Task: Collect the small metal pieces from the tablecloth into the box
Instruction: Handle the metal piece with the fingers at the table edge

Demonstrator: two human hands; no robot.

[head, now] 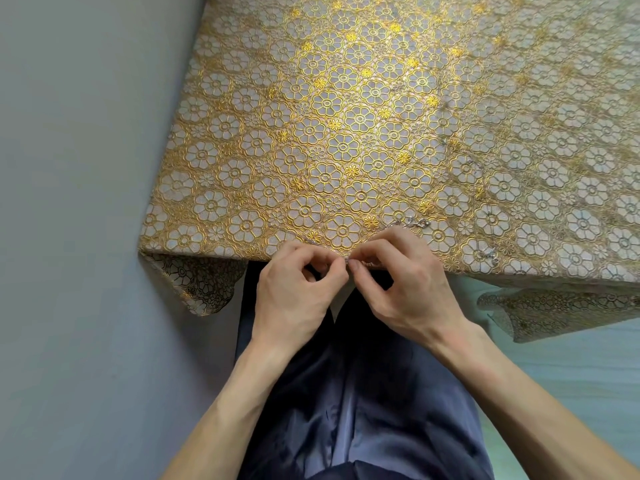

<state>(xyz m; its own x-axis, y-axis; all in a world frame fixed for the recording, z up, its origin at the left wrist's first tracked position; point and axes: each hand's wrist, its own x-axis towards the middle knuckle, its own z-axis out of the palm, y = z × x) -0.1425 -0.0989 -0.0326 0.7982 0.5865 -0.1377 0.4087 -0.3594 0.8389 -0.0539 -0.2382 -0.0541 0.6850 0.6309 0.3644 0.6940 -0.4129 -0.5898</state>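
- No text, label, brand, number or sign can be read; the tablecloth (346,133) bears only a gold flower pattern.

grey surface (86,202) filling the left side, plain, dark blue trousers (363,393) at bottom centre, glossy and creased, pale green floor (571,375) at lower right beside the trousers

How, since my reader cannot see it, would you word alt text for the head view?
The left hand and right hand pinch a small metal piece at the near edge of a gold floral tablecloth; more metal pieces lie nearby.
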